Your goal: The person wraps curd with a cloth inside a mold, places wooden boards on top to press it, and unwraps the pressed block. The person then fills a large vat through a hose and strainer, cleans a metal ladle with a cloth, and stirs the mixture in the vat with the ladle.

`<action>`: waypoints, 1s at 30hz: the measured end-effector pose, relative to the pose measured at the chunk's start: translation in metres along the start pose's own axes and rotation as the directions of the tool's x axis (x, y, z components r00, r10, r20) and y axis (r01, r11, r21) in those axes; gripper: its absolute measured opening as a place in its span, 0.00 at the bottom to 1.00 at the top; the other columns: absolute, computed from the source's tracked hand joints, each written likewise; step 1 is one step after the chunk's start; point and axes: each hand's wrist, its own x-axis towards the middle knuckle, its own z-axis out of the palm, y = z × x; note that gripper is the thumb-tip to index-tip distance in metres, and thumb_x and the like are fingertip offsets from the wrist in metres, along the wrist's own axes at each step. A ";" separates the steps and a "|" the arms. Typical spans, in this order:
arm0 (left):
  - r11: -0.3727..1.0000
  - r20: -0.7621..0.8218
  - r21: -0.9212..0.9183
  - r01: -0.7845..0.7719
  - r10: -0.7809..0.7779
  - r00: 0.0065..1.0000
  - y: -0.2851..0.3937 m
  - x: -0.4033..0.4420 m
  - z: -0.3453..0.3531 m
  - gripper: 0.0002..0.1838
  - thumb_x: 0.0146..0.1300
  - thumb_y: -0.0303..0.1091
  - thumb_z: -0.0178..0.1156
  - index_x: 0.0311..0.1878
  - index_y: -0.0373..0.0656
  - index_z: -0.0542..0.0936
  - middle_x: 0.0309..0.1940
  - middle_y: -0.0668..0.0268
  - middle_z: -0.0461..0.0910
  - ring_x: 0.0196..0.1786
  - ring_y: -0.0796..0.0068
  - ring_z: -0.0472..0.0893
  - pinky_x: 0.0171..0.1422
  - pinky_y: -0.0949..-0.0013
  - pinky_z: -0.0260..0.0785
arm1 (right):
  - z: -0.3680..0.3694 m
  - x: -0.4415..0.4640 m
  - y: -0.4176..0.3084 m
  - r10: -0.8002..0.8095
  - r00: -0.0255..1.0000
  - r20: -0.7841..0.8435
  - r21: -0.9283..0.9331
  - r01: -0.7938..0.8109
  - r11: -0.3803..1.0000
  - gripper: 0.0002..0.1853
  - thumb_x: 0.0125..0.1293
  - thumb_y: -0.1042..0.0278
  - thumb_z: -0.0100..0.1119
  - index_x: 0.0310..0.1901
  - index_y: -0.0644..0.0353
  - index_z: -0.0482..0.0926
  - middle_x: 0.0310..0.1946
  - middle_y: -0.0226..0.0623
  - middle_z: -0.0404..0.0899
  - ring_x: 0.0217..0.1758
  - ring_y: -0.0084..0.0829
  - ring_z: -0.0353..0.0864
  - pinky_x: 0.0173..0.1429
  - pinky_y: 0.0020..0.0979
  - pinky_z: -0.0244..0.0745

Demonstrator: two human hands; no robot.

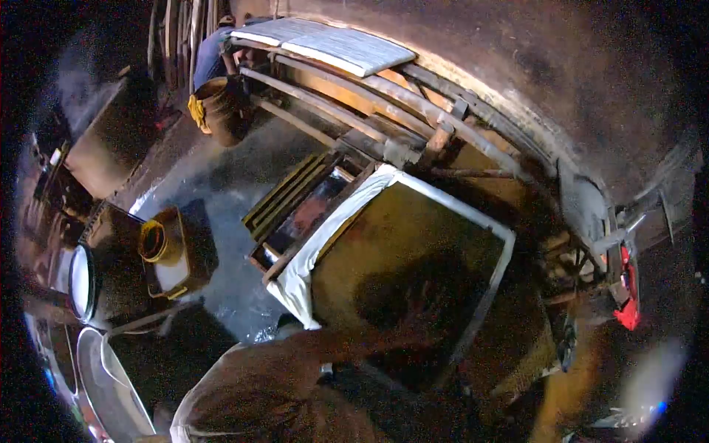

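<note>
My left arm, in a brown sleeve, reaches from the bottom left across the near part of a framed brown board. The end of the arm is in deep shadow. There my left hand shows only faintly over the board, its fingers seemingly spread and holding nothing I can see. The board has a pale frame along its far and right sides. A white cloth hangs along its left edge, bunched at the near corner. I cannot make out my right hand; a blurred orange-brown shape stands at the lower right.
A slatted wooden rack adjoins the board. Beyond run long rails with white panels on top. A person bends near a large pot. A yellow bucket stands in a tub on the wet floor, left.
</note>
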 end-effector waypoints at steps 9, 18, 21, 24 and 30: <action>0.494 0.260 -0.784 0.376 -0.289 0.921 -0.058 0.120 -0.180 0.34 0.61 0.54 0.47 0.66 0.47 0.57 0.66 0.64 0.46 0.67 0.53 0.42 0.66 0.38 0.39 | 0.056 0.001 -0.346 -0.275 0.888 0.370 -0.252 0.380 0.890 0.24 0.63 0.51 0.52 0.52 0.62 0.71 0.37 0.46 0.74 0.37 0.41 0.75 0.43 0.40 0.73; -0.425 0.511 -0.855 0.297 -0.594 0.622 -0.286 -0.246 -0.173 0.28 0.63 0.52 0.48 0.61 0.45 0.64 0.60 0.62 0.59 0.62 0.60 0.57 0.63 0.47 0.53 | 0.348 -0.045 -0.358 -0.542 0.465 0.700 -0.270 0.875 0.403 0.28 0.59 0.51 0.56 0.54 0.65 0.69 0.33 0.47 0.67 0.33 0.47 0.71 0.41 0.42 0.70; -0.523 0.605 -0.796 0.304 -0.668 0.433 -0.305 -0.340 -0.147 0.28 0.64 0.51 0.48 0.62 0.44 0.64 0.61 0.62 0.60 0.63 0.61 0.58 0.62 0.49 0.55 | 0.424 -0.065 -0.274 -0.613 0.410 0.676 -0.142 0.888 0.437 0.32 0.55 0.49 0.58 0.55 0.66 0.69 0.41 0.49 0.66 0.41 0.48 0.71 0.45 0.47 0.68; -0.590 0.658 -0.752 0.293 -0.693 0.293 -0.321 -0.385 -0.128 0.27 0.65 0.49 0.48 0.62 0.44 0.64 0.61 0.61 0.60 0.64 0.62 0.59 0.62 0.51 0.56 | 0.443 -0.062 -0.250 -0.586 0.297 0.754 -0.187 0.952 0.242 0.35 0.52 0.48 0.60 0.60 0.59 0.67 0.51 0.46 0.65 0.54 0.48 0.67 0.51 0.56 0.61; -0.594 0.638 -0.762 0.258 -0.757 0.142 -0.350 -0.404 -0.152 0.26 0.66 0.47 0.49 0.62 0.43 0.65 0.63 0.60 0.62 0.65 0.64 0.61 0.62 0.55 0.60 | 0.438 -0.035 -0.183 -0.541 0.269 0.797 0.059 0.857 0.512 0.32 0.58 0.52 0.56 0.64 0.54 0.65 0.61 0.48 0.61 0.65 0.51 0.60 0.67 0.57 0.51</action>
